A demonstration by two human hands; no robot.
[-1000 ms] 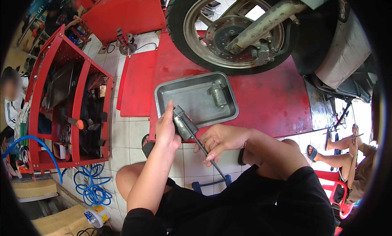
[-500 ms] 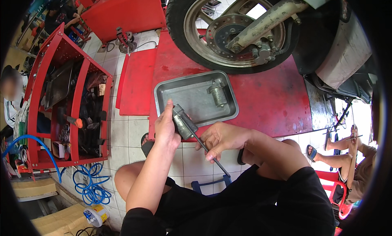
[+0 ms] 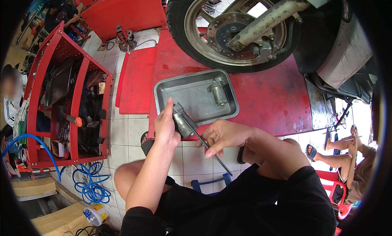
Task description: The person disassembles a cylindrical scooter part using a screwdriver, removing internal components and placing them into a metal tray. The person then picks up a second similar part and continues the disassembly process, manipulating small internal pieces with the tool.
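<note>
My left hand [image 3: 165, 125] is wrapped round a grey cylindrical starter motor [image 3: 183, 123], its thumb pointing up along the side. This motor is tilted over the near edge of a shallow metal tray [image 3: 163, 87]. A long thin metal rod tool [image 3: 216, 157] runs from the motor's side down to the lower right. My right hand [image 3: 222, 138] grips this rod between thumb and fingers, partway along it. The kind of tip it has is hidden against the motor. A second, similar starter motor [image 3: 217, 93] lies inside the tray at its right.
The tray rests on a red platform [image 3: 277, 101] beneath a motorcycle's front wheel [image 3: 175, 40]. At the left stands a red tool cart [image 3: 75, 113] by a coiled blue hose [image 3: 90, 183]. A blue stool [image 3: 196, 185] is below my hands. Another person [image 3: 351, 158] sits at the right.
My right hand has shifted very slightly on the rod, and the rod's lower end has moved a little to the right. My left hand and the motor keep almost the same place.
</note>
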